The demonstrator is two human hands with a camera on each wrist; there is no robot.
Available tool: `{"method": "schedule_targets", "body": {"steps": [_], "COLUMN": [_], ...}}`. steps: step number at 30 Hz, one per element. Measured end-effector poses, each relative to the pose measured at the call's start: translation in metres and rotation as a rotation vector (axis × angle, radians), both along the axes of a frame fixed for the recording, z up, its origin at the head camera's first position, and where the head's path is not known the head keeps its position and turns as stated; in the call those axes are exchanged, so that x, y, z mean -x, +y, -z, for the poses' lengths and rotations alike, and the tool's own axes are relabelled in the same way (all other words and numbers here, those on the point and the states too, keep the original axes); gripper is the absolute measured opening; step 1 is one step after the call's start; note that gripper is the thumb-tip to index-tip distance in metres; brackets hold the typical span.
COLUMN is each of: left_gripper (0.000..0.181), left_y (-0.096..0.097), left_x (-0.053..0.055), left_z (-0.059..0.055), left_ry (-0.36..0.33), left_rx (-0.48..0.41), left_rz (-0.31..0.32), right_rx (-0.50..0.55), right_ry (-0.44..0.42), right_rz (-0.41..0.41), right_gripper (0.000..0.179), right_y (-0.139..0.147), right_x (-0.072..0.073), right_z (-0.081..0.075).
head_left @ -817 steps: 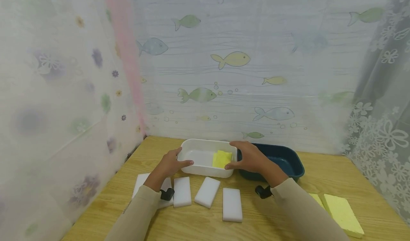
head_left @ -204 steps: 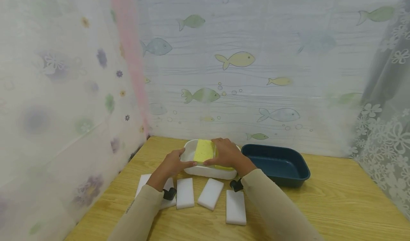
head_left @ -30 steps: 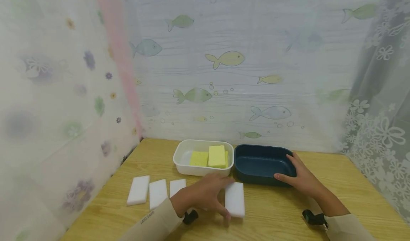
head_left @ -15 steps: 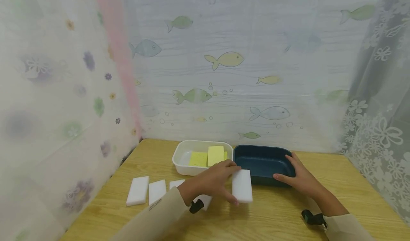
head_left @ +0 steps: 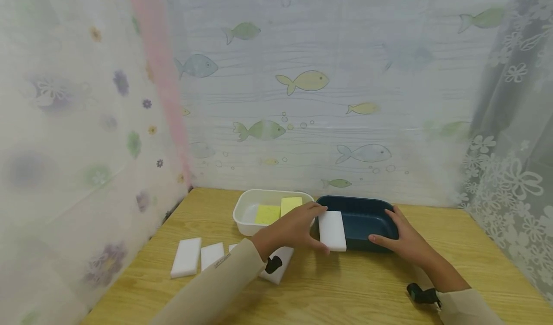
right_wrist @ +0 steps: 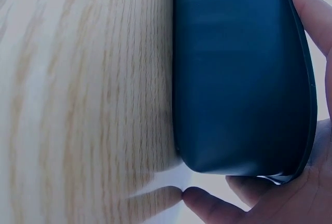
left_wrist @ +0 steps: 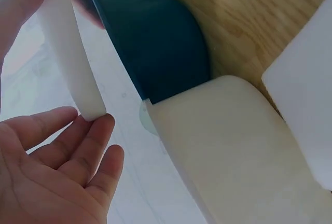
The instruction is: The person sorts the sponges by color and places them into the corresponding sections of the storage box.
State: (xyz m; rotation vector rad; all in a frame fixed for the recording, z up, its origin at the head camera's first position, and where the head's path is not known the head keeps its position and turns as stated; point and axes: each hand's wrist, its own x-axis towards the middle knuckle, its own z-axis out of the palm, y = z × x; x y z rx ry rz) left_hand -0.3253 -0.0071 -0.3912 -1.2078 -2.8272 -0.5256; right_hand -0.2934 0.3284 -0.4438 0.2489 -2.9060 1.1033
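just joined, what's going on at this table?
A person's left hand pinches a white block between thumb and fingers, held up off the table by the left end of a dark blue tub. The right hand grips that tub's right end. No block shows resting in the blue tub yet. The white tub beside it holds yellow blocks, and four more white blocks lie on the table.
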Motion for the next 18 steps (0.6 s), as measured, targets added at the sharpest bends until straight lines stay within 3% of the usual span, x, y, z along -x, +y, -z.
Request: {"method": "schedule_targets", "body": {"steps": [9,18], "left_gripper": [0.112,0.114], "left_y": [0.009,0.016], "left_x": [0.012,0.027], "left_z": [-0.004,-0.005], "left_ry": [-0.045,-0.077], "left_rx": [-0.019,-0.049], "left_rz": [-0.066,-0.047], "right_rx": [-0.004,-0.008], "right_ry": [0.0,0.002], "right_rz": [0.002,0.007], "right_gripper": [0.112,0.113], "right_y": [-0.001,0.0], "right_x": [-0.002,0.001], "right_z": [0.0,0.001]}}
